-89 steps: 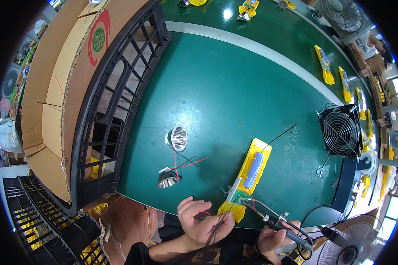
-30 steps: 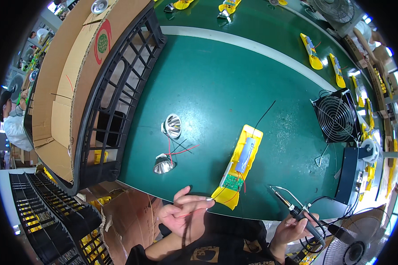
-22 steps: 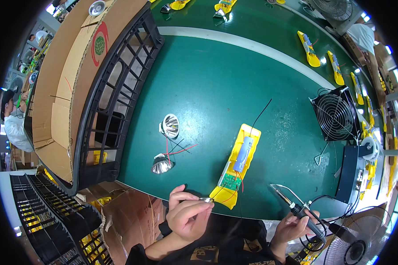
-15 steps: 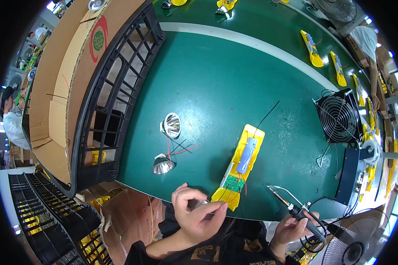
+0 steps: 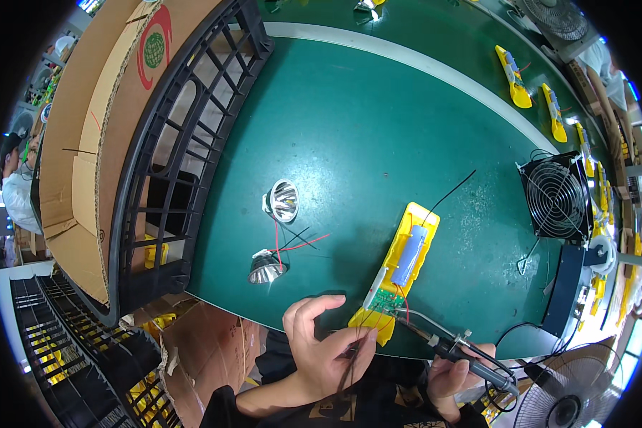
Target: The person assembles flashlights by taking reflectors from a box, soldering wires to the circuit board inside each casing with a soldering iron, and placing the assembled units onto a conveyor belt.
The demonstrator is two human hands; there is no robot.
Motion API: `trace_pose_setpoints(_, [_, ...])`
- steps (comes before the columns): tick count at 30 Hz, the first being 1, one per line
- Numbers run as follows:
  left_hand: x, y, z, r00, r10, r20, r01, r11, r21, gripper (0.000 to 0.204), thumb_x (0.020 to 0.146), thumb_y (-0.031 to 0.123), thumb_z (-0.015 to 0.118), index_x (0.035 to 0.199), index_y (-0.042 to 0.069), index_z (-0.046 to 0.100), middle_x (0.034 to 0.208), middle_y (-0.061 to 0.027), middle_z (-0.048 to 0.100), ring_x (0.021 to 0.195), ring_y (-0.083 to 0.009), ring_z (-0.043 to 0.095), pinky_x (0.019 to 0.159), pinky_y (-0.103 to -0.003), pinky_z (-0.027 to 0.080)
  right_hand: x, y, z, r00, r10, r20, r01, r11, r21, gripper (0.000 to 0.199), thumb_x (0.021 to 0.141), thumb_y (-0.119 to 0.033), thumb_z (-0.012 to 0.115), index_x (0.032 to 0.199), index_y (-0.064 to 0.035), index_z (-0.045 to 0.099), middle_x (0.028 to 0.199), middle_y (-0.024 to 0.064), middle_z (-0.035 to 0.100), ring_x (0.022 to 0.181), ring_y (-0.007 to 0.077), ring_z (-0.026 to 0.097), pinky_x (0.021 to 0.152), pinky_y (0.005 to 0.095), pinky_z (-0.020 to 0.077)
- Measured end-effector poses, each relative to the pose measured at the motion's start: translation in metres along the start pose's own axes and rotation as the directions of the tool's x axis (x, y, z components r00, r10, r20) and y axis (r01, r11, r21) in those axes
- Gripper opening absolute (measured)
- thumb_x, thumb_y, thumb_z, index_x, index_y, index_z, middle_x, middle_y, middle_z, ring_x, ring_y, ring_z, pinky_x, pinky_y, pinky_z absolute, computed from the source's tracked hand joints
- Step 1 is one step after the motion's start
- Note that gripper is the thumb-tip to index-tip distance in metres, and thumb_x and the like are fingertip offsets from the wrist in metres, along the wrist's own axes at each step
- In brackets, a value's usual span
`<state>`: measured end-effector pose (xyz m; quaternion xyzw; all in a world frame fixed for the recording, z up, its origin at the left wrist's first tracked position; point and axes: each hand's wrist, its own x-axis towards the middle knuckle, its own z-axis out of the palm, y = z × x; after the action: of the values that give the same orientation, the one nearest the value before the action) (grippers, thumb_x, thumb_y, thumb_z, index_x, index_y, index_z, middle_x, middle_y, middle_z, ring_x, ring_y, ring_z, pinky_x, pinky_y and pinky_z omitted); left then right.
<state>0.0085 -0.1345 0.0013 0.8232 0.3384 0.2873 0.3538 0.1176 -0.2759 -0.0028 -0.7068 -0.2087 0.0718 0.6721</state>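
Observation:
In my right hand (image 5: 455, 374) is a soldering iron (image 5: 471, 360) with a dark handle and a bent metal tube alongside. Its tip reaches the green circuit board (image 5: 384, 300) in an open yellow housing (image 5: 413, 235); contact cannot be made out. A blue cylindrical battery (image 5: 409, 257) lies in the housing above the board. My left hand (image 5: 328, 349) is at the housing's lower end, thumb and forefinger pinched on thin wires, another finger raised. Left of the housing lie two silver reflectors, one facing up (image 5: 284, 200) and one tipped over (image 5: 266, 269), with red and black leads.
A black plastic crate (image 5: 175, 171) and a cardboard box (image 5: 85, 192) stand left of the green table (image 5: 349, 121). On the right are a small black fan (image 5: 555, 196) and a dark box-shaped unit (image 5: 565, 289). Yellow housings (image 5: 513, 78) lie beyond the pale strip.
My right hand has brought the soldering iron leftward, its tip now at the circuit board. One left finger has stretched out while the pinch stays by the wires. The view has shifted slightly.

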Motion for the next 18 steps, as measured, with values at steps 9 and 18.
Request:
trace_pose_setpoints(9, [-0.0007, -0.0021, -0.0009, 0.999, 0.031, -0.013, -0.031, 0.999, 0.009, 0.009, 0.057, 0.008, 0.068, 0.065, 0.010, 0.063, 0.100, -0.0111, 0.046, 0.091, -0.0248, 0.044, 0.077, -0.033, 0.034, 0.0003, 0.0016, 0.0003, 1.000, -0.023, 0.013, 0.023, 0.998, -0.052, 0.039, 0.082, -0.036, 0.054, 0.087, -0.0015, 0.037, 0.049, 0.0018, 0.047, 0.036, 0.0088, 0.049, 0.039, 0.0193, 0.0415])
trace_pose_setpoints(18, [-0.0004, -0.0032, 0.0016, 0.999, 0.029, -0.021, -0.029, 0.999, 0.015, 0.010, 0.057, 0.007, 0.068, 0.064, 0.011, 0.062, 0.100, -0.0105, 0.046, 0.089, -0.0254, 0.044, 0.076, -0.033, 0.034, 0.0035, 0.0017, 0.0035, 0.997, -0.072, 0.001, 0.072, 0.997, 0.038, 0.036, 0.082, -0.033, 0.055, 0.086, -0.0016, 0.038, 0.049, 0.0018, 0.047, 0.036, 0.0098, 0.048, 0.038, 0.0196, 0.0407])
